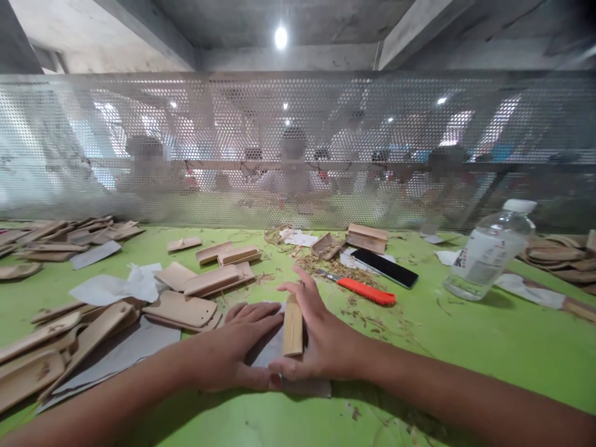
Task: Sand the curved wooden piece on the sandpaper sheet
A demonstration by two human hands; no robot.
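A small yellowish bamboo piece (292, 329) lies lengthwise on a grey sheet, which looks like sandpaper (307, 388). My right hand (319, 329) grips this piece from the right, thumb at its near end and fingers reaching over the far end. Pressed flat on the sheet's left part is my left hand (237, 344), fingers stretched out and its thumb close to my right thumb. Beyond my right hand lies a utility knife (365, 290) with an orange handle, its blade pointing left among shavings.
Carved bamboo pieces (184, 309) are piled on the left, with paper sheets (116, 347). A phone (386, 267) and a tilted plastic bottle (488, 254) stand to the right on the green table (465, 354). A perforated metal screen (209, 149) closes the back, people behind it.
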